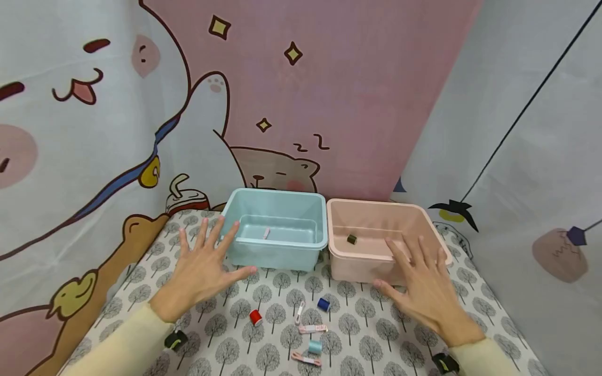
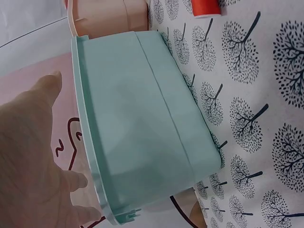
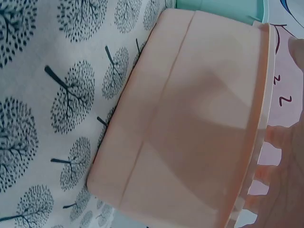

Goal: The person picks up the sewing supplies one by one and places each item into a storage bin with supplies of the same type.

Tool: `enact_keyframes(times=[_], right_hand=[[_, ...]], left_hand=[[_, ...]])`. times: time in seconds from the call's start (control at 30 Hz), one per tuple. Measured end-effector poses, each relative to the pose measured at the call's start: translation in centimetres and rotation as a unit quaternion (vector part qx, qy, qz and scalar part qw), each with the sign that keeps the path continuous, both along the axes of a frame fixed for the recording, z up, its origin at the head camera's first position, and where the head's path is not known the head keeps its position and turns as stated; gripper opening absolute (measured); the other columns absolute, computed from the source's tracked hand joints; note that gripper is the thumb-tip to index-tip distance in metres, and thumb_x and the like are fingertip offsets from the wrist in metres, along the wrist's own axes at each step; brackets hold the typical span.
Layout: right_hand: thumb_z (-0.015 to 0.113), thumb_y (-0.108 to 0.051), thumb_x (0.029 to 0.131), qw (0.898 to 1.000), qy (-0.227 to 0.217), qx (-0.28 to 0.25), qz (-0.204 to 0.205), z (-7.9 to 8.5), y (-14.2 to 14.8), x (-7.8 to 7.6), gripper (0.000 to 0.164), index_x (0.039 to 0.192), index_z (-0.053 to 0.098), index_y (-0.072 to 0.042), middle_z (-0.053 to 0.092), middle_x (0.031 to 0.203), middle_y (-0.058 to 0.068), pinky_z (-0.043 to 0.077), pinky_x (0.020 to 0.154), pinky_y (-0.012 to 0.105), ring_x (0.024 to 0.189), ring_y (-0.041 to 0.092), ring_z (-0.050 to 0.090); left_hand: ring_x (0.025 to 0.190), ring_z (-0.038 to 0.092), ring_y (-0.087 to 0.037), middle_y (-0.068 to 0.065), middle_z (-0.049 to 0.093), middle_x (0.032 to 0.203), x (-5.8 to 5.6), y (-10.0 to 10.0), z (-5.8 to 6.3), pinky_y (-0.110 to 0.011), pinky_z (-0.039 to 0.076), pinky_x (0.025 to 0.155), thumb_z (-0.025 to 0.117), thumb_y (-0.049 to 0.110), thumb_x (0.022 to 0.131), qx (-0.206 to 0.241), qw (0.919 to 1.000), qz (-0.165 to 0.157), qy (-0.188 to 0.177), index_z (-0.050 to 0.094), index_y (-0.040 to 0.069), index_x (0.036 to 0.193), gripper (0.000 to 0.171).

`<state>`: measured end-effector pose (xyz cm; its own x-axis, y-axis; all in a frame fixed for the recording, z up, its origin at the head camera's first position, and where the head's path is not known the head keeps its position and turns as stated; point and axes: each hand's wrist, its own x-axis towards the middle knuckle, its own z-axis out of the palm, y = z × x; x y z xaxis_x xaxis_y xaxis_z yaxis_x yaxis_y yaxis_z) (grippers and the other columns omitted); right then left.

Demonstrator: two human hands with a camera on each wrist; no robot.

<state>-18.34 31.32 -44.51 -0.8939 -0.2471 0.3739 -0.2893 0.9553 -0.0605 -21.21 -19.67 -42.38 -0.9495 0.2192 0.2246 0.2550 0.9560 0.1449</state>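
Observation:
My left hand (image 1: 202, 269), fingers spread, hovers by the front left corner of a light blue bin (image 1: 275, 256). Nothing is held in it. In the left wrist view its thumb and fingertips show beside the bin's rim (image 2: 88, 128). My right hand (image 1: 423, 287) is likewise spread and holds nothing. It overlaps the front right part of a peach bin (image 1: 357, 266) in the head view; in the right wrist view the fingers (image 3: 273, 135) appear along that bin's rim. A small pale pink piece (image 1: 266, 233) lies inside the blue bin, and a dark green spool (image 1: 351, 239) inside the peach one.
On the tree-print cloth before the bins lie a red thread spool (image 1: 255, 317), a dark blue spool (image 1: 323, 304) and a light blue spool (image 1: 315, 347). Among them are small pink-and-white strips (image 1: 312, 329). A cartoon-print curtain (image 1: 352, 104) hangs behind the bins.

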Motion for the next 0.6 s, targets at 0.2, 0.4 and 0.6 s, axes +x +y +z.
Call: enact_keyframes(times=[0.2, 0.4, 0.6], right_hand=[[0.069, -0.076, 0.104, 1.0, -0.01, -0.01, -0.003, 0.2, 0.8, -0.4, 0.109, 0.189, 0.017, -0.032, 0.016, 0.196, 0.019, -0.003, 0.139, 0.088, 0.176, 0.065, 0.02], [0.069, -0.074, 0.105, 1.0, -0.012, -0.012, -0.004, 0.4, 2.1, -1.3, 0.108, 0.189, 0.016, -0.033, 0.022, 0.194, 0.024, -0.002, 0.138, 0.09, 0.174, 0.065, 0.023], [0.067, -0.069, 0.108, 1.0, -0.012, -0.021, -0.006, 0.6, 3.9, -2.3, 0.102, 0.189, 0.019, -0.03, 0.017, 0.196, 0.021, -0.004, 0.138, 0.09, 0.177, 0.063, 0.018]], left_hand=[[0.181, 0.006, -0.057, -0.019, 0.015, 0.196, 0.5, 0.0, -0.1, -0.091, -0.013, 0.135, 0.056, 0.096, 0.099, 0.0, 1.0, 0.001, 0.003, 0.02, 0.029, 0.188, 0.116], [0.182, 0.005, -0.054, -0.015, 0.013, 0.196, 1.0, 0.6, -0.2, -0.092, -0.011, 0.135, 0.054, 0.097, 0.099, 0.01, 1.0, 0.0, -0.001, 0.021, 0.031, 0.187, 0.115], [0.182, 0.009, -0.052, -0.012, 0.013, 0.196, 1.5, 1.5, -0.2, -0.089, -0.004, 0.138, 0.055, 0.097, 0.099, 0.006, 0.9999, -0.009, 0.006, 0.021, 0.034, 0.187, 0.113]])
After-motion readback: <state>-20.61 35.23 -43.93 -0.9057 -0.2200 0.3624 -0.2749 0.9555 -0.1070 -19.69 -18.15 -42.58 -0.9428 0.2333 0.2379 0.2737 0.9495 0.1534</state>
